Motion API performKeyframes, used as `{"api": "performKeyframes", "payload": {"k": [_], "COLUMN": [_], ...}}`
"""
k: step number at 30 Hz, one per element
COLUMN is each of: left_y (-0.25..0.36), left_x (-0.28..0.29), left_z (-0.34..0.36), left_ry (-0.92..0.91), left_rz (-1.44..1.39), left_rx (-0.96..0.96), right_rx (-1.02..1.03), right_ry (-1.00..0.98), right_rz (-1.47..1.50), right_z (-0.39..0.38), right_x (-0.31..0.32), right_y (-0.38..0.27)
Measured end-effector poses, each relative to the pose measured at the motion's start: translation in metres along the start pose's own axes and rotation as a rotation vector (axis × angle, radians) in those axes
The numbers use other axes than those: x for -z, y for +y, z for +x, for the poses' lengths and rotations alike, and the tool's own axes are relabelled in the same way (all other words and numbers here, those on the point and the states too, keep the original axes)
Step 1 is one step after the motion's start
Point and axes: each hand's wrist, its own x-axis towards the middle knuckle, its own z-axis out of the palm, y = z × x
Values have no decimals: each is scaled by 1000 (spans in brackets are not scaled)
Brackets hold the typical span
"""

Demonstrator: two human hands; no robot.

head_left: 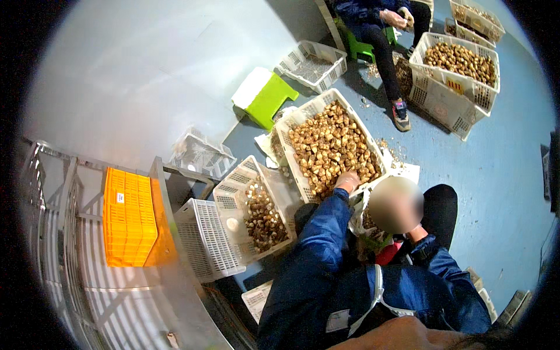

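A white plastic crate (324, 140) in the centre holds many small brown, knobbly pieces (330, 144), seemingly mushrooms. My left hand (347, 181) reaches into its near right corner, fingers curled among the pieces; what they hold is hidden. My right hand (415, 230) is at the right of a white bag (359, 217) between my legs, its fingers hidden by a round blurred patch. The bag has brown bits inside. Left of these, a second white crate (227, 198) holds smaller dark and pale pieces (265, 224).
An orange crate (129, 216) rests by metal racks at left. A green stool (265, 102) and white crates (309, 61) line the pale wall. At upper right, another person (379, 46) sits beside stacked filled crates (449, 93). Scraps lie on the blue floor (490, 186).
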Motion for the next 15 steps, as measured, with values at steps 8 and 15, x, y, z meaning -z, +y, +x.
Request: {"api": "performKeyframes", "payload": {"k": [8, 15], "left_y": [86, 119], "left_x": [74, 122], "left_z": [-89, -163], "left_ry": [41, -67], "left_rz": [-2037, -2150], "left_rx": [70, -161], "right_rx": [69, 47], "right_ry": [27, 35], "right_rz": [-698, -592], "right_z": [1, -2], "right_x": [32, 13], "right_y": [4, -17]}}
